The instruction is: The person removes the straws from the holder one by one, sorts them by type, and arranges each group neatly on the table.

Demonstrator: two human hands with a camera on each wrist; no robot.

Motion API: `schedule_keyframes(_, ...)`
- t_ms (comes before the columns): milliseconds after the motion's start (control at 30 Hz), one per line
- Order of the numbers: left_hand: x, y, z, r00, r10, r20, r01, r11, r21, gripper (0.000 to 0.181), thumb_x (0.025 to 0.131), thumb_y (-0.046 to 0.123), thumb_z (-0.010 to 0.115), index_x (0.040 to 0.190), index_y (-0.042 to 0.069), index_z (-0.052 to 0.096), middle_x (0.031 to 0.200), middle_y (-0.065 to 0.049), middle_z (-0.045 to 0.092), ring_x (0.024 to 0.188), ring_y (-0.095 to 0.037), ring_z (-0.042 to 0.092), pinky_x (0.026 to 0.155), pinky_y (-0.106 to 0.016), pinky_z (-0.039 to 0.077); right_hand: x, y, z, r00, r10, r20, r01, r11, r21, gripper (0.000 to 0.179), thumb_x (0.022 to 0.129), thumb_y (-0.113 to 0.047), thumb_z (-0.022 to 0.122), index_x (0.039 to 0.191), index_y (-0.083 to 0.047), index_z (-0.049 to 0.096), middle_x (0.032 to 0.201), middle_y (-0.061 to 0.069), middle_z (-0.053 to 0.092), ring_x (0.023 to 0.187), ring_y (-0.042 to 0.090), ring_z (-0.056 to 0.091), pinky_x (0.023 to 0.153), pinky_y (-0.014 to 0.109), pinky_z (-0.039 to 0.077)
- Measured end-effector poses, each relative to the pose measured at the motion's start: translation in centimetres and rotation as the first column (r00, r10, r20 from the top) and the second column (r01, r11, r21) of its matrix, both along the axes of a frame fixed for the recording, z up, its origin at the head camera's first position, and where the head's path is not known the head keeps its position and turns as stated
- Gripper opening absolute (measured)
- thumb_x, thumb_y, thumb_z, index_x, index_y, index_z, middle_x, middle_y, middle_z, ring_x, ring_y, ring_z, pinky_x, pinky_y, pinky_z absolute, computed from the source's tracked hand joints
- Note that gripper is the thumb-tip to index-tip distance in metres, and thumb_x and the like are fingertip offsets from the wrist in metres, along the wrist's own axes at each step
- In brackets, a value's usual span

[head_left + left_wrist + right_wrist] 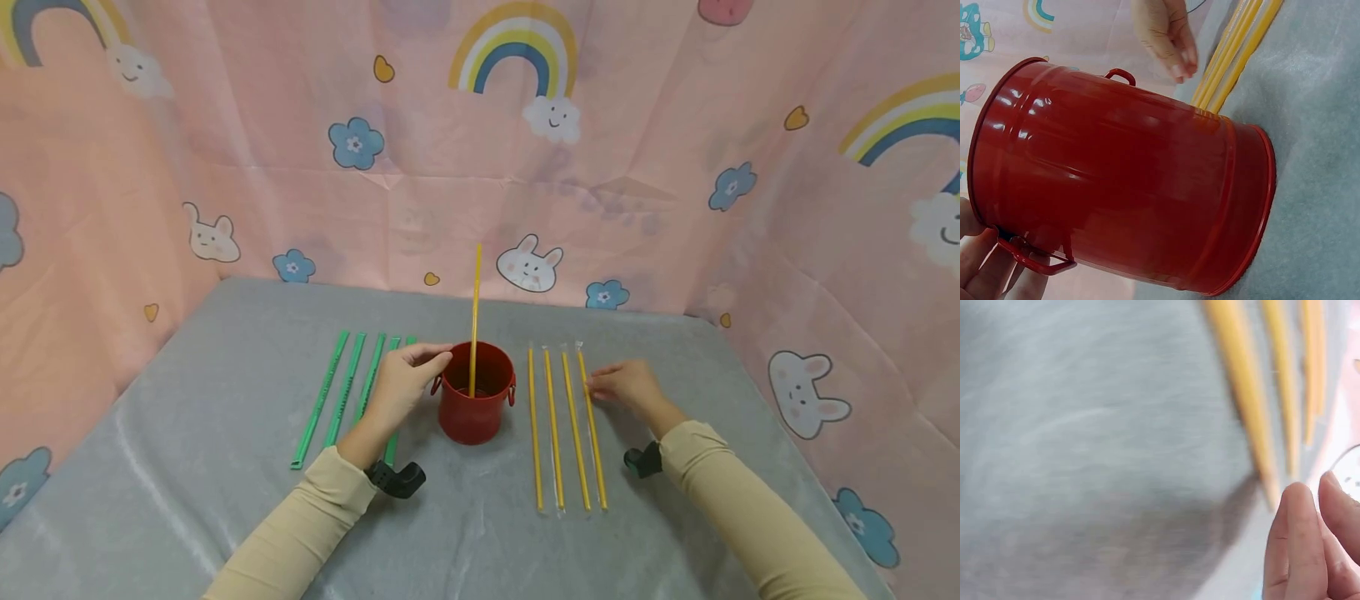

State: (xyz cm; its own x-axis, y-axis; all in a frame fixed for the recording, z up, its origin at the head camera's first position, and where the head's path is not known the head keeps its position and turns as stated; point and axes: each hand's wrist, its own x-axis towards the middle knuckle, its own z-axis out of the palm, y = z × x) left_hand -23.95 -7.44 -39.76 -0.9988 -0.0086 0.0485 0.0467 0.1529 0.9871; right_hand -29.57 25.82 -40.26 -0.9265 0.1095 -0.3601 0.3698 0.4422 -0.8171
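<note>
A small red metal bucket with two side handles stands upright at the middle of the table. One yellow straw stands in it, rising well above the rim. At the bucket's left rim, beside a handle, my left hand pinches the edge between thumb and fingers. To the right, several yellow straws in clear wrappers lie side by side. My right hand is by the upper part of the rightmost yellow straw. Its thumb and fingers are apart, with no straw visible between them in the right wrist view.
Left of the bucket lie several green wrapped straws in a row, partly hidden by my left hand and forearm. A grey cloth covers the table. Pink printed curtains hang around its back and sides.
</note>
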Motion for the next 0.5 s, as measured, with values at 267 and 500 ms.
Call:
schedule_keyframes(267, 0.1, 0.0, 0.2, 1.0, 0.0, 0.008, 0.0, 1.0, 0.001, 0.025, 0.087, 0.031, 0.065, 0.107, 0.018, 0.071, 0.105, 0.003, 0.069, 0.098, -0.015, 0.058, 0.067, -0.034, 0.049, 0.1, -2.0, 2.9, 0.989, 0.093, -0.118, -0.094, 0.996, -0.004, 0.047, 0.086, -0.024, 0.067, 0.124, 0.001, 0.057, 0.122, 0.02, 0.059, 0.102, 0.024, 0.065, 0.089, 0.038, 0.051)
schedule_keyframes(500, 0.1, 0.1, 0.2, 1.0, 0.0, 0.009, 0.0, 1.0, 0.004, 0.025, 0.087, 0.031, 0.065, 0.107, 0.018, 0.071, 0.105, 0.002, 0.069, 0.097, -0.016, 0.058, 0.069, -0.042, 0.049, 0.0, -4.9, 4.7, 0.967, 0.169, -0.193, -0.191, 0.976, -0.105, 0.045, 0.086, -0.02, 0.067, 0.125, 0.0, 0.056, 0.127, 0.018, 0.055, 0.115, 0.03, 0.056, 0.09, 0.036, 0.051)
